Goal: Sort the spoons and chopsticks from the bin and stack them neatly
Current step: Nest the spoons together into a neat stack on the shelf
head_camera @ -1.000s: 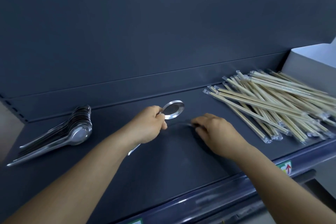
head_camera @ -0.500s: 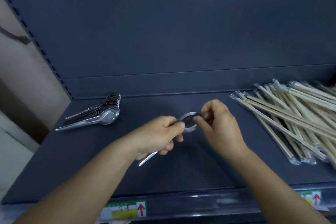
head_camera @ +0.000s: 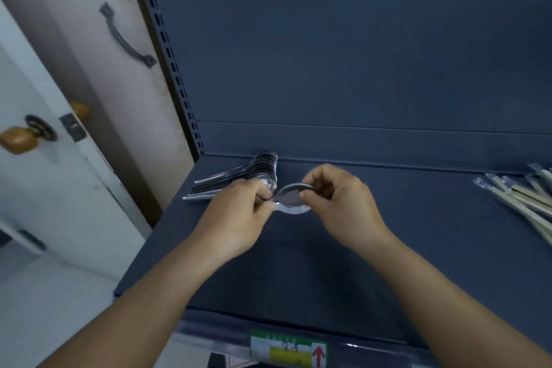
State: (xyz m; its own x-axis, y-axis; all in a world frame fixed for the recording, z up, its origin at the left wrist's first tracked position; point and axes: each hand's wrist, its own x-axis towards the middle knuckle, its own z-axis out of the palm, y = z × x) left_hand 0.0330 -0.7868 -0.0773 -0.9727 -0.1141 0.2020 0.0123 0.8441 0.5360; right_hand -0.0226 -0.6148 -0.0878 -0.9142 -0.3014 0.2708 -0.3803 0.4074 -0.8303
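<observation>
Polished steel shows between both hands: a shiny metal spoon (head_camera: 291, 199) is held just above the shelf, its round bowl exposed in the gap between them. The left hand (head_camera: 239, 218) has its fingers curled around the handle end, which is hidden inside the grip. The right hand (head_camera: 343, 203) pinches the far rim of the bowl between thumb and fingertips. The spoon's long axis appears to run left to right, bowl toward the right hand.

The stack of nested metal spoons (head_camera: 257, 172) lies just beyond and to the left of the held spoon, against the back of the shelf. Its bowls point right and its handles fan out to the left, so its long axis roughly matches that of the held spoon. The left hand is the nearer one and partly overlaps the stack in this view. Judgement: the coming move is a short carry back and left, with the bowl lowered onto the top bowl of the stack.

The pile of pale wooden chopsticks in clear wrappers (head_camera: 525, 197) lies well apart at the right edge. The bin is not in view.

The surface is a dark blue-grey metal shelf (head_camera: 388, 248) with a price label (head_camera: 288, 349) on its front rail. A white door with a brass knob (head_camera: 18, 137) stands to the left.
</observation>
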